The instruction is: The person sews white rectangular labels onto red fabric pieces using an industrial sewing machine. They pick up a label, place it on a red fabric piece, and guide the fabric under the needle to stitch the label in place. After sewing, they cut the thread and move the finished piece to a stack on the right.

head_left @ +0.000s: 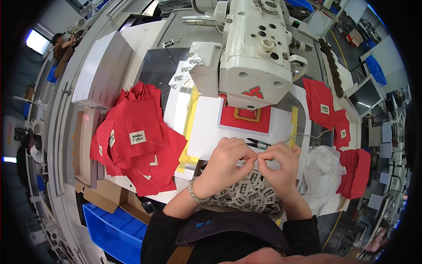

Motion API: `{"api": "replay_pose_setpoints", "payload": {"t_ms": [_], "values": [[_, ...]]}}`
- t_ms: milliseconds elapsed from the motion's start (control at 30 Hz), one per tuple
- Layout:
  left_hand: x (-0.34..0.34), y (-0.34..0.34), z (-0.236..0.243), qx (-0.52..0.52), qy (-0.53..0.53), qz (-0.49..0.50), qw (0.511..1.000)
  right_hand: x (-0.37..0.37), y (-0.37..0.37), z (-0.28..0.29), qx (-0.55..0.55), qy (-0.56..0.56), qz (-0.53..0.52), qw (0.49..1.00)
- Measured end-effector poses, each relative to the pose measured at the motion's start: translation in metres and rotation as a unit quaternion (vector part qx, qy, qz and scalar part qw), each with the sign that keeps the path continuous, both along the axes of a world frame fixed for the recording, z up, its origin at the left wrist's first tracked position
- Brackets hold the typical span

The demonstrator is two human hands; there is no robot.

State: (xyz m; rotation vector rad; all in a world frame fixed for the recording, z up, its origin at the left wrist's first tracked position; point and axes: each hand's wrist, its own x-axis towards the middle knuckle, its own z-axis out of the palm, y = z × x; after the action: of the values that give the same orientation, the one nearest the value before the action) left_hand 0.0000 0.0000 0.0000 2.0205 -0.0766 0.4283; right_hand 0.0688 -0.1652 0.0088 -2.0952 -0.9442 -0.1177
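Observation:
My left hand [228, 162] and my right hand [280, 169] meet in front of the sewing machine [252, 72], thumbs and forefingers pinched together tip to tip. Whatever is between the fingertips is too small to make out. Just beyond the fingers lie dark thread snips [262, 144] on the white work surface. Below my hands is an open box heaped with small white fabric labels [248, 196] printed in black. Under the machine head a red fabric piece [263, 126] lies flat, with a yellow rectangular frame [258, 115] on it.
Left stands a pile of red fabric pieces [136, 119] with labels, beside a white carton [103, 70]. A blue bin [114, 235] is lower left. On the right are crumpled white plastic [323, 171], stacked red pieces [355, 173] and loose labelled red pieces [318, 99].

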Motion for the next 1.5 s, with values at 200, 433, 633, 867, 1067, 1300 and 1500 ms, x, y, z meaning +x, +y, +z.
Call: {"api": "replay_pose_setpoints", "payload": {"t_ms": [200,433,633,867,1067,1300,1500], "values": [[0.001,0.003,0.003,0.001,-0.005,0.001,1.0,-0.004,0.004,0.0,0.019,-0.042,-0.021,0.999],[-0.001,0.004,0.003,-0.049,0.032,-0.018,0.998,0.001,0.0,0.004,0.013,0.051,0.009,0.999],[-0.002,0.007,0.004,-0.068,0.042,-0.022,0.997,0.003,-0.001,0.009,0.015,0.095,0.018,0.995],[-0.003,0.008,0.005,-0.083,0.057,-0.018,0.995,0.007,-0.003,0.011,0.015,0.123,0.022,0.992],[-0.005,0.012,0.006,-0.089,0.065,-0.005,0.994,0.011,-0.005,0.011,0.023,0.144,0.017,0.989],[-0.005,0.011,0.006,-0.096,0.069,0.0,0.993,0.014,-0.005,0.011,0.022,0.17,0.027,0.985],[-0.005,0.011,0.004,-0.096,0.076,-0.001,0.992,0.017,-0.006,0.008,0.029,0.207,0.031,0.977]]}}
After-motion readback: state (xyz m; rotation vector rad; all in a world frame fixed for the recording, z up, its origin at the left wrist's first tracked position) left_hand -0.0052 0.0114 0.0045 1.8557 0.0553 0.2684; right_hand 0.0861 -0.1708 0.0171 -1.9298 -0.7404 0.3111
